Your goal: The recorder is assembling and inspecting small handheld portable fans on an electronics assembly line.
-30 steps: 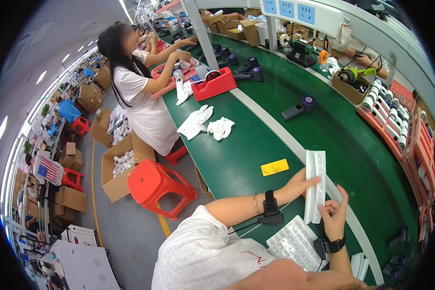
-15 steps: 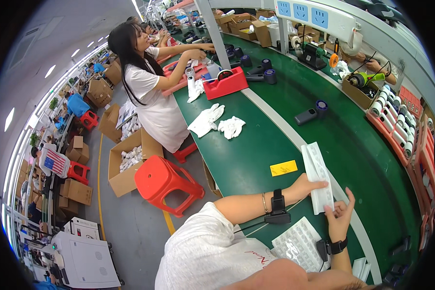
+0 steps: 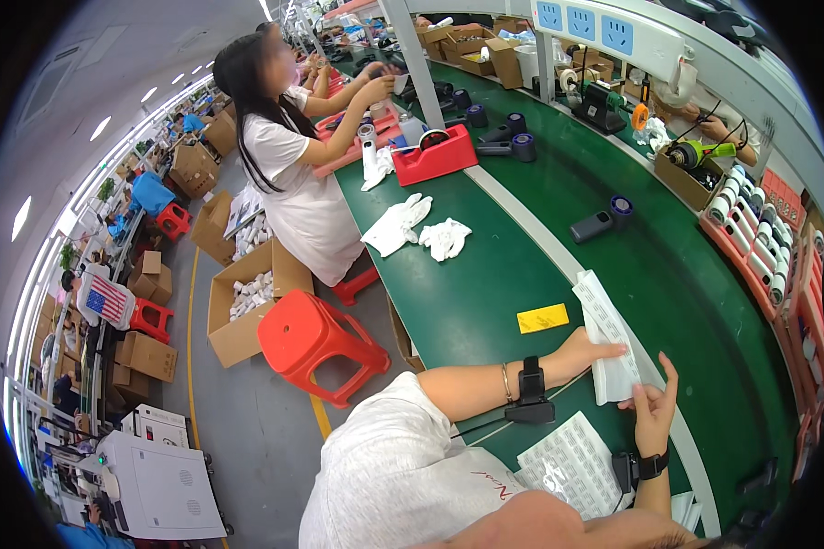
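A white sheet (image 3: pixel 608 337) is lying on the dark green surface (image 3: pixel 485 302), a yellow label (image 3: pixel 542 318) at its nine o'clock. A red stool (image 3: pixel 316 343) is glowing beside brown cartons (image 3: pixel 238 306).
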